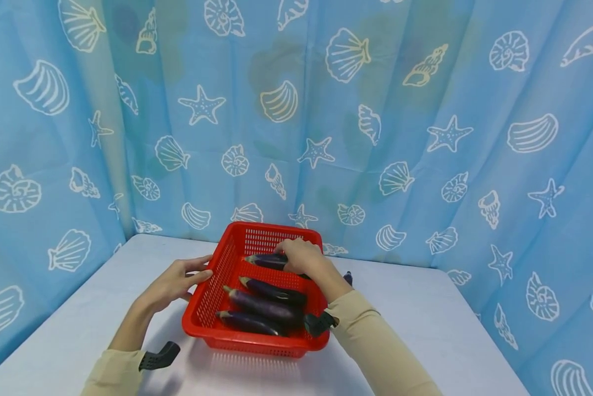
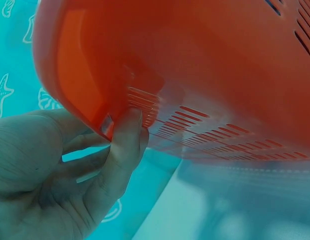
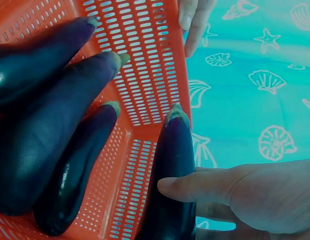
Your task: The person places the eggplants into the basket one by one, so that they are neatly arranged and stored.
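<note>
A red plastic basket [image 1: 254,340] with slotted walls stands on the table. My left hand [image 1: 175,283] holds its left rim, and in the left wrist view the fingertips [image 2: 129,125] press the outer wall under the lip. Inside, toward the back, my right hand [image 1: 301,257] grips a dark purple eggplant [image 1: 267,260] around its body. The thumb lies across this eggplant [image 3: 175,150] in the right wrist view, its green cap pointing toward the left wall. Three more eggplants [image 1: 267,305] lie side by side in the front half of the basket.
To the right of the basket, the tip of another dark eggplant [image 1: 348,278] shows past my right forearm. A white cloth [image 1: 415,308] covers the table. Blue curtains [image 1: 286,137] with white shell prints hang behind it and at both sides.
</note>
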Demonstrator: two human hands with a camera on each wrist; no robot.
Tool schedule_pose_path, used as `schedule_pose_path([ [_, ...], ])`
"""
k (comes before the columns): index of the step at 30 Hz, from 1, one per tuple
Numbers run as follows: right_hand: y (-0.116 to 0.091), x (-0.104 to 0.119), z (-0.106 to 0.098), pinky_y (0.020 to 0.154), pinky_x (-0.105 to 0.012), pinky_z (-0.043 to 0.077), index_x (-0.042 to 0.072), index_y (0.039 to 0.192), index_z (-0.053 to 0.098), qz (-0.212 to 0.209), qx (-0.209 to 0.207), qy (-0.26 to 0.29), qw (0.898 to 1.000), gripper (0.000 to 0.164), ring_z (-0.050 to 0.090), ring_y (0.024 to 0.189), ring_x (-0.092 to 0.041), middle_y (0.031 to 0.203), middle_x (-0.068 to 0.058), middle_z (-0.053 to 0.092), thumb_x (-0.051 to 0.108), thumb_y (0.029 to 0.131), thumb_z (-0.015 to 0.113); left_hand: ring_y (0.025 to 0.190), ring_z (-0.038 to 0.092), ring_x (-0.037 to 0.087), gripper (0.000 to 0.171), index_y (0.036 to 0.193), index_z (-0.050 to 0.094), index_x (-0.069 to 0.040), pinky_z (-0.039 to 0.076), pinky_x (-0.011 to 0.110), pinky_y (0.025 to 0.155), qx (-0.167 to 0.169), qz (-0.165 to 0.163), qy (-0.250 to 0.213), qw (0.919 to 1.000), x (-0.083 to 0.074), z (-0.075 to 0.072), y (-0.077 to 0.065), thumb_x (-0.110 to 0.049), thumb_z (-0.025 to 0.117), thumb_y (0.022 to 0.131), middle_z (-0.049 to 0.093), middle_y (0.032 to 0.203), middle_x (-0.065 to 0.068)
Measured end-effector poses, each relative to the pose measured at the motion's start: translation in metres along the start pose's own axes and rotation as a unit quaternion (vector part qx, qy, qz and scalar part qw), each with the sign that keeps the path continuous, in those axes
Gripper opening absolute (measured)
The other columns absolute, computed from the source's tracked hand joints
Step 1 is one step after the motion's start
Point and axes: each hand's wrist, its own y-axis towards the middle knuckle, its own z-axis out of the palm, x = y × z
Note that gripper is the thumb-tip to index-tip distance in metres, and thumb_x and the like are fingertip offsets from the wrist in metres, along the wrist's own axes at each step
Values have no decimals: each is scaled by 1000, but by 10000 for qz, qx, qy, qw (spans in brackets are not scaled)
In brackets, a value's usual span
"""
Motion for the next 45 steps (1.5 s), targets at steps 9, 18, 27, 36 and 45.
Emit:
schedule_pose_path([
  [9, 14, -2, 10, 97, -45, 52, 23, 128, 65, -95, 405, 111, 9991, 50, 57, 104, -22, 122, -5, 67, 15, 81, 79, 111, 66, 34, 67, 152, 37, -9, 62, 42, 67, 23, 68, 32, 10000, -2, -4, -1, -31, 64, 95, 55, 139, 24],
  [18, 24, -5, 18, 107, -48, 46, 21, 128, 64, -172, 792, 27, 9967, 46, 56, 114, -24, 131, -8, 63, 17, 84, 77, 109, 67, 33, 67, 152, 35, -9, 62, 42, 68, 73, 114, -1, 9999, -4, -5, -2, -31, 63, 95, 55, 139, 25],
  [27, 26, -9, 23, 105, -49, 48, 22, 127, 65, 17, 997, 209, 9948, 45, 56, 107, -24, 125, -7, 65, 18, 84, 77, 111, 66, 35, 66, 152, 36, -9, 62, 42, 68, 30, 63, 33, 10000, -1, -1, 0, -31, 63, 95, 55, 139, 24],
  [36, 29, -11, 30, 108, -46, 46, 21, 131, 62, -375, 1248, -50, 9915, 45, 57, 112, -21, 130, -6, 63, 16, 87, 74, 109, 68, 33, 66, 152, 38, -11, 62, 42, 68, -22, -28, 6, 10000, 1, 0, 1, -31, 64, 95, 57, 138, 23],
  [45, 30, -10, 31, 105, -47, 48, 25, 130, 63, -424, 1365, -4, 9897, 52, 55, 107, -22, 127, -4, 64, 10, 83, 76, 110, 67, 34, 67, 152, 35, -10, 62, 42, 67, 0, 27, -3, 10000, 0, 1, -1, -31, 64, 95, 55, 139, 24],
])
